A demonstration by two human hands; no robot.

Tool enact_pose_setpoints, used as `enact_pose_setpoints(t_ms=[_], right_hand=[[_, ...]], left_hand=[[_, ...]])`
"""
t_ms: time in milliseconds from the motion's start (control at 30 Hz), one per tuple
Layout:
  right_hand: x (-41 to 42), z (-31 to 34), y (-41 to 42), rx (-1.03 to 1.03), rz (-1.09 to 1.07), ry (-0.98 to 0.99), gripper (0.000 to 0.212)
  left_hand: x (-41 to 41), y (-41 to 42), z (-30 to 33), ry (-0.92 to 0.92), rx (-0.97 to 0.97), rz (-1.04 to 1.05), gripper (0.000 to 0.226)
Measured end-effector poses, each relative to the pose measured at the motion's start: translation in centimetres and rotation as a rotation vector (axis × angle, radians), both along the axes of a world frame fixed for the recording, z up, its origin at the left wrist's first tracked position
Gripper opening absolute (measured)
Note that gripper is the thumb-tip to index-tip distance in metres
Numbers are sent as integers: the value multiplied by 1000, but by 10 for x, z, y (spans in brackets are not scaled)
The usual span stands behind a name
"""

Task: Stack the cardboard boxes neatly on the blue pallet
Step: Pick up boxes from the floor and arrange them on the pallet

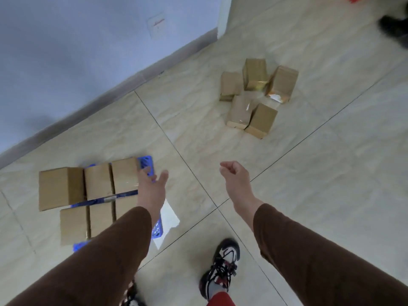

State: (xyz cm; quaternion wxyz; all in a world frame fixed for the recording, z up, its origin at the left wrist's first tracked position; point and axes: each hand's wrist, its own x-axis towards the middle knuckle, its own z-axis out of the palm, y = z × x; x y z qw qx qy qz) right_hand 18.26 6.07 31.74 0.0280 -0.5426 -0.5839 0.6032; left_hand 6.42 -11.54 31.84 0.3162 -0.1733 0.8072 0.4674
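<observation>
Cardboard boxes [251, 96]: light, stiff; I'd grip opposite sides.
Left hand [152, 186]: fingers spread, empty.
Right hand [235, 175]: loosely curled, empty.

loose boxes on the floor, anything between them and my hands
Nothing visible. Only bare floor tile lies between the loose boxes and both empty hands, left hand and right hand.

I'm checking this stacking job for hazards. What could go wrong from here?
1. The five loose boxes lie jumbled on the floor, some leaning on each other; pulling one may topple the others.
2. The leftmost box appears to overhang the blue pallet, so it might tip if more are stacked there.
</observation>
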Motion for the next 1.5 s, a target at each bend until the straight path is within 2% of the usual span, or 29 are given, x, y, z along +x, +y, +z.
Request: enact_pose_setpoints(t_ms=[200,633,867,1000,1133,1233,1333,1400,1500], right_hand=[[23,-6,86,7,-93,-19,12],[-17,-26,222,-17,-171,-82,15],[-34,-64,309,-15,-108,-163,15],[-58,-91,372,-52,12,-221,12],[-96,-123,420,46,214,-278,48],[-129,-155,434,199,343,-294,55],[-162,-195,439,351,578,-302,61],[-181,-224,442,418,764,-321,64],[-202,-259,443,442,956,-353,67]], left_hand=[[35,92,-6,-46,39,-108,59],[-15,223,-36,-74,-73,-228,56],[-26,282,-68,-91,-152,-256,57],[-40,299,-104,-135,-198,-264,57],[-55,301,-146,-171,-313,-213,61],[-60,306,-181,-130,-382,-203,68],[-62,327,-222,-86,-379,-146,62],[-63,350,-249,-115,-346,-109,53],[-60,388,-279,-209,-279,-17,57]])
